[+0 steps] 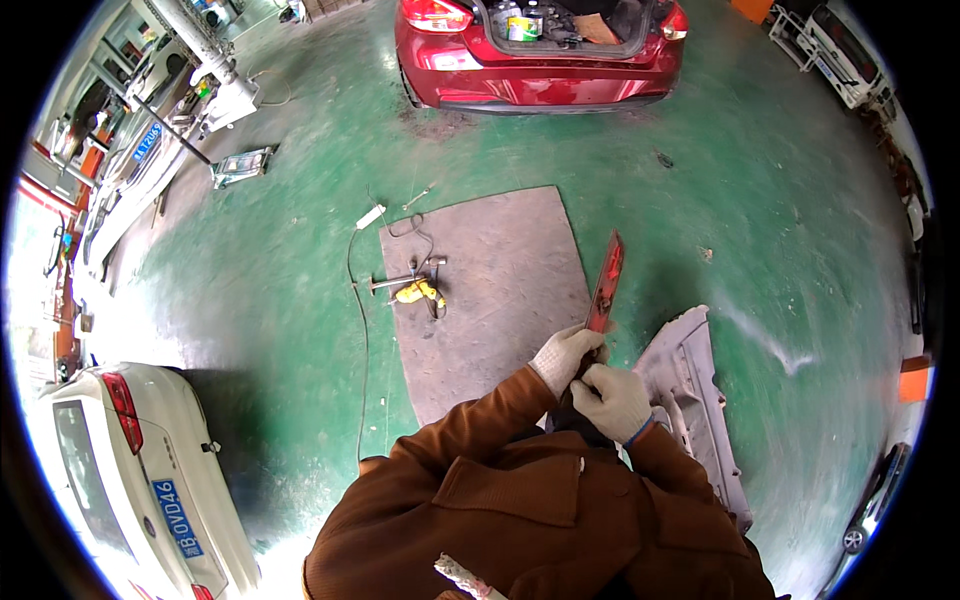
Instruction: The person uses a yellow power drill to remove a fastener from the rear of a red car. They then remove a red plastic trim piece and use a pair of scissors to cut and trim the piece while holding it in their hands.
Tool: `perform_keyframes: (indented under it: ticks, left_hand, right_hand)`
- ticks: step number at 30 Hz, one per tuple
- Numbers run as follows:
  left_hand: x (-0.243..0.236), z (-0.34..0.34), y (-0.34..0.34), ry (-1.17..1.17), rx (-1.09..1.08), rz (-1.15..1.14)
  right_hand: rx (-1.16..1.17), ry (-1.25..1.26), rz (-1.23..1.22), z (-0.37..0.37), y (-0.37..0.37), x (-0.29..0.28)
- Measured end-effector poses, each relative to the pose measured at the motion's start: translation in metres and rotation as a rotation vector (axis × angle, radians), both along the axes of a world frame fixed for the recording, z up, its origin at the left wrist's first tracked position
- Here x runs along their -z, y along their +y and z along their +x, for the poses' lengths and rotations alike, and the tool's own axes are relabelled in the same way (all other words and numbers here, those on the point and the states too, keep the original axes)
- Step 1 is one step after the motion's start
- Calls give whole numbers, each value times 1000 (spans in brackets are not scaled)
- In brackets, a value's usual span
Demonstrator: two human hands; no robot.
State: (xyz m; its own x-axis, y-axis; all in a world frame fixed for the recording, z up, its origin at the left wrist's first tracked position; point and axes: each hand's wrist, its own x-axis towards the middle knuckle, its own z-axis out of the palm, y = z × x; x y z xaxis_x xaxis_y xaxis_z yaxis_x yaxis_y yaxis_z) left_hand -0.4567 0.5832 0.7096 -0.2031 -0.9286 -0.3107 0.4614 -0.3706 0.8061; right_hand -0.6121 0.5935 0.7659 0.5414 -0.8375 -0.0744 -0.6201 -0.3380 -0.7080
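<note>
My left hand [568, 358], in a white knitted glove, is closed around the lower part of a long, narrow red strip [606, 282]. The strip looks like painted metal with dark scuffed patches, and it points away from me. Just below and to the right, my right hand [614, 402], gloved alike, is closed at the strip's near end; its fingertips are partly hidden against the left hand. Beside my right forearm lies a pale grey, ribbed car body panel [690, 390] on the floor.
A grey mat [500, 270] covers the floor ahead, with a yellow corded power tool [420, 293] and a hammer-like tool [395, 282]. A power strip [371, 217] and wrench [418, 198] lie beyond. A red car [540, 80] with open trunk and a white car [150, 480] stand around.
</note>
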Motion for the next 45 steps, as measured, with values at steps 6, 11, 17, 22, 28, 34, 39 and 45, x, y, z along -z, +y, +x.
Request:
perform_keyframes:
  ticks: [6, 11, 17, 22, 28, 34, 39, 45]
  left_hand:
    - [39, -20, -92, 532, -297, 435]
    - [-41, -23, -187, 535, -475, 2]
    - [-111, -67, -299, 397, -316, -416]
    - [-102, -102, -382, 334, -411, -351]
    - [-11, -117, -503, 449, -396, -192]
    - [71, -170, -670, 462, -563, 70]
    - [97, -220, -803, 555, -407, 133]
    - [45, -249, -931, 446, -403, -55]
  right_hand:
    - [-81, -211, 140, -61, -74, 25]
    - [375, -278, 351, -145, -161, 65]
    - [422, 63, 262, -294, -263, 154]
    - [655, -64, 504, -359, -298, 219]
    - [811, 20, 627, -399, -374, 243]
    - [1073, -4, 852, -468, -464, 269]
    - [292, 831, 581, -614, -502, 349]
    - [476, 474, 588, -603, -694, 300]
